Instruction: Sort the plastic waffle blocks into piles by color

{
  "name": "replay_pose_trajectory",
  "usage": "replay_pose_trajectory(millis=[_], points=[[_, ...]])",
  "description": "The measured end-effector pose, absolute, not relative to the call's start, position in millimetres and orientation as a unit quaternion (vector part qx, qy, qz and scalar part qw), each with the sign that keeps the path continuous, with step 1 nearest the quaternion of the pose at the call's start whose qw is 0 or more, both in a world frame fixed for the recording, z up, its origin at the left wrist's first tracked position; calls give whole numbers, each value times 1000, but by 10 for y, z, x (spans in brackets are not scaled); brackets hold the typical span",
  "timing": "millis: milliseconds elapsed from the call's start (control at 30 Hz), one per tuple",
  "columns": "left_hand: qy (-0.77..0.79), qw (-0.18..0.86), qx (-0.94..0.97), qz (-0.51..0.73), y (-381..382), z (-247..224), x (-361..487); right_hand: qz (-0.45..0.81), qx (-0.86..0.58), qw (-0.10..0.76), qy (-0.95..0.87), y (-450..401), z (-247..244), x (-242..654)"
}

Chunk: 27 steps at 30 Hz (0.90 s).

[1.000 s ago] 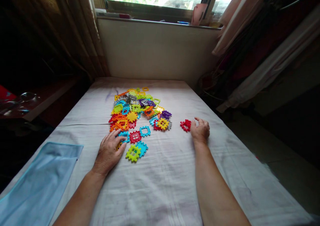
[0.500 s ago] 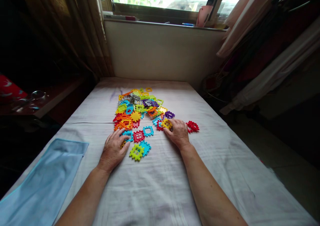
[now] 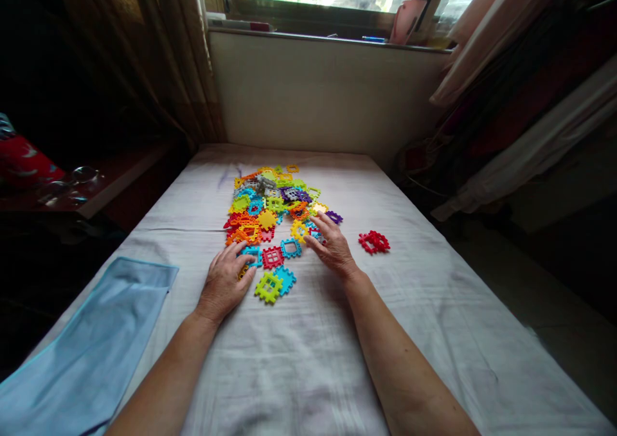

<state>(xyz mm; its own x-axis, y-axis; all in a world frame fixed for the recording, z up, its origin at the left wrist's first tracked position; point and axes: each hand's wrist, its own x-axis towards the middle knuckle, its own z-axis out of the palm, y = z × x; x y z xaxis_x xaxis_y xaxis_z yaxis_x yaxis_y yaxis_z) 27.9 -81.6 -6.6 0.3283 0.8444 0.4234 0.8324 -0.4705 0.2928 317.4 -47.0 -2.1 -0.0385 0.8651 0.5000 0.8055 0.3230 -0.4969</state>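
My left hand rests on the bed with fingers curved. A yellow interlocking plastic piece shows between its thumb and forefinger, mostly covered. Its fingertips lie at a blue square frame piece. My right hand is open, fingers apart, beside a yellow window-shaped piece. Between the hands lie a red window piece and another blue frame. Nearer me, a green window piece overlaps a blue piece.
A heap of mixed coloured pieces spreads beyond my hands. Several red pieces lie apart at right. A light-blue cloth covers the bed's left side. Eyeglasses lie on a side table.
My right hand has let go of the yellow window piece, which now lies further left, and its fingers have spread. The left hand stays at its pieces. The view has shifted slightly.
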Motion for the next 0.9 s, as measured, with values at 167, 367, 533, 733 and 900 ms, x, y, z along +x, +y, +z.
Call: replay_pose_trajectory(millis=[167, 367, 533, 733, 900], points=[[514, 12, 815, 266, -813, -83, 279, 14, -651, 311, -692, -544, -7, 3207], [514, 15, 815, 268, -810, -80, 278, 9, -708, 249, -661, -654, 54, 3237], [518, 24, 814, 263, -809, -79, 272, 42, -698, 251, -669, -706, 123, 3256], [519, 24, 813, 262, -813, -83, 275, 81, -641, 296, -704, -665, 124, 3273], [520, 23, 813, 262, -821, -69, 284, 26, -719, 230, -655, -626, 50, 3263]])
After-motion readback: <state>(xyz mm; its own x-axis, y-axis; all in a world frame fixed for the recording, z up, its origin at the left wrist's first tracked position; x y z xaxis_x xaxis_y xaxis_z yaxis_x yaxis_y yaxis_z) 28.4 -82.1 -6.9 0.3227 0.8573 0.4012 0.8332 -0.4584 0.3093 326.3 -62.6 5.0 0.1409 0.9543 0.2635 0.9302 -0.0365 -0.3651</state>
